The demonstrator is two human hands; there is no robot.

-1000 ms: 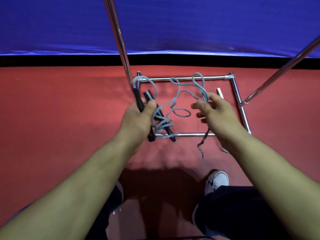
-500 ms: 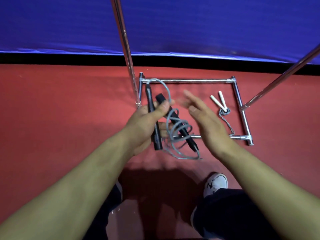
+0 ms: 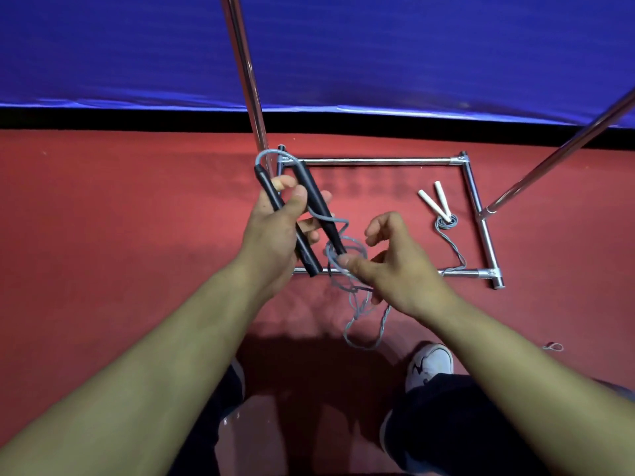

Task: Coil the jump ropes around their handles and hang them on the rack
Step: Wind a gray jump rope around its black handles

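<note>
My left hand (image 3: 279,231) grips the two black handles (image 3: 318,207) of a jump rope, held side by side and tilted. The grey rope (image 3: 360,304) loops around the lower end of the handles and hangs in a twisted loop below. My right hand (image 3: 395,266) is beside the handles' lower end, thumb and fingers pinching the rope coils there. A second jump rope with white handles (image 3: 433,201) and a small grey coil lies on the floor inside the chrome rack base (image 3: 374,162).
Two chrome rack poles rise from the base, one at the left (image 3: 245,77), one slanting at the right (image 3: 563,149). A blue padded wall (image 3: 378,49) stands behind the red floor (image 3: 120,218). My white shoe (image 3: 429,367) is near the hanging loop.
The left hand raised and tilted the black handles. The right hand went from flat and blurred to pinching the coils low by the handles, and a loop of rope now hangs down.
</note>
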